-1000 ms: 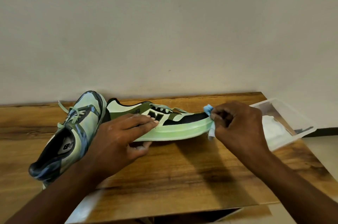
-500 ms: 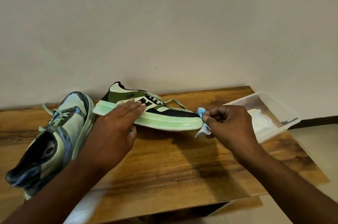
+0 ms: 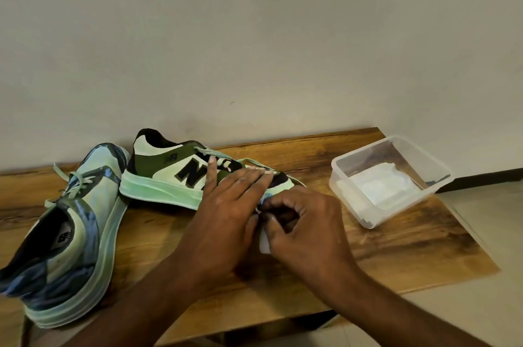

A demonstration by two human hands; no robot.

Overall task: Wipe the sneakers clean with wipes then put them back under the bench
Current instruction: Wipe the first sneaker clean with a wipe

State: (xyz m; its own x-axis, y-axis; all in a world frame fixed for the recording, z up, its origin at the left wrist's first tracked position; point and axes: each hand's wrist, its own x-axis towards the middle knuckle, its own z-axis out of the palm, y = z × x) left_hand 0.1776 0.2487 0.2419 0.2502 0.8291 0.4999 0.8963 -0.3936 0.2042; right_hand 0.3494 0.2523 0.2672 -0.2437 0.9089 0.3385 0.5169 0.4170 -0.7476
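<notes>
On counter (image 3: pixel 396 247), mid-wipe: left hand (image 3: pixel 226 210) flat, fingers straight, pressing green-and-black sneaker (image 3: pixel 169 174); right hand (image 3: pixel 305 230) pinching crumpled white wipe (image 3: pixel 265 244) at pale rubber sole near toe. Second, blue-streaked sneaker (image 3: pixel 73 222) alongside, untouched now; both yet to go under bench. Clear plastic tub (image 3: pixel 368 210) holding soft white wipes nearby.

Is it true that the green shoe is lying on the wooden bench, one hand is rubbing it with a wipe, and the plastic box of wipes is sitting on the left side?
Not quite. The head view shows the plastic box on the right side of the bench. The rest holds: the right hand rubs the green shoe with a wipe.
</notes>
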